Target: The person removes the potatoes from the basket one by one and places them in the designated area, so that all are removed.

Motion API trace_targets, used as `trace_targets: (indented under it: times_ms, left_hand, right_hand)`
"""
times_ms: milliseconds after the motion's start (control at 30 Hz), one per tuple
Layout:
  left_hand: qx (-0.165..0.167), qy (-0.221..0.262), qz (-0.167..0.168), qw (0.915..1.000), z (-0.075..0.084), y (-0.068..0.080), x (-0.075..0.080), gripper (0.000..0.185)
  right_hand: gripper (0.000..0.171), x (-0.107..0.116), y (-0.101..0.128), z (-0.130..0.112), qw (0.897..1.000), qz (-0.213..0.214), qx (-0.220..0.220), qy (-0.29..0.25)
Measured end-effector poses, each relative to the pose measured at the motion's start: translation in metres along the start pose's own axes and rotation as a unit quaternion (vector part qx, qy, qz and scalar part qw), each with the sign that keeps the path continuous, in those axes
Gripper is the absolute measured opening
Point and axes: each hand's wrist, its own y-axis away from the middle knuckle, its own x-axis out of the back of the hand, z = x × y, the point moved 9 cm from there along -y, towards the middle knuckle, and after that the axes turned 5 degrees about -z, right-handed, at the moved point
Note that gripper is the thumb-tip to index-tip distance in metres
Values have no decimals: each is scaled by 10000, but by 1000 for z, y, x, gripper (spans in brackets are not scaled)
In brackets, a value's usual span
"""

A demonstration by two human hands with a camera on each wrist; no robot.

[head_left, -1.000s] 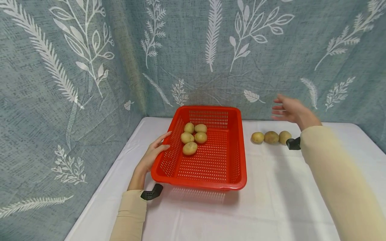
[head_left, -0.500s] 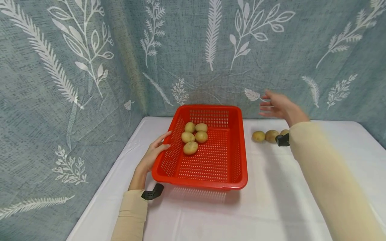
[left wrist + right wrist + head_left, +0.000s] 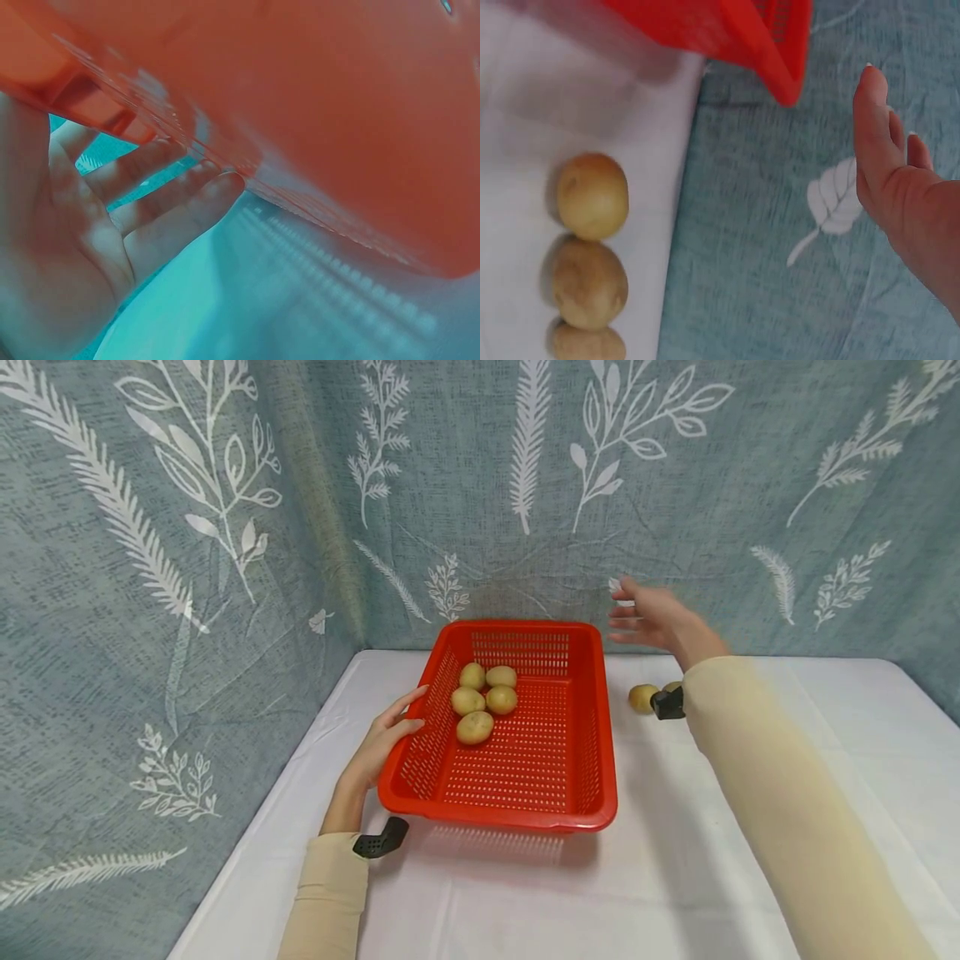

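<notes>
A red plastic basket (image 3: 495,817) with perforated walls holds several potatoes (image 3: 475,727) gathered toward its left side. At its left rim my left hand (image 3: 375,747) holds on, thumb over the rim. In the left wrist view the fingers (image 3: 184,214) of that hand reach along the outside of the basket wall. My right hand (image 3: 656,617) is raised beyond the basket's back right corner, fingers extended and nothing in it. Below it, three potatoes (image 3: 592,196) lie in a row on the white cloth; the right wrist partly covers this row in the head view.
A white cloth (image 3: 480,910) covers the table. Blue-grey curtains (image 3: 480,485) with white leaf prints hang behind and along the left side, close to the table's edges. A black wrist camera (image 3: 667,702) sits at each wrist.
My right hand has moved left, from above the row of potatoes toward the basket, still empty. The left hand, the basket and the potatoes have stayed where they were.
</notes>
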Motion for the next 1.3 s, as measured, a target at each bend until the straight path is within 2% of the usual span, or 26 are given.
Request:
trace_targets:
  times_ms: [800,1300]
  left_hand:
    - [-27,27,-43,10000,1,0,0,57]
    - [-35,104,-74,9999,1,0,-1,57]
  right_hand:
    - [58,-67,-27,17,9968,-364,201,-676]
    - [56,-92,-37,46,9946,-483,-62,-914]
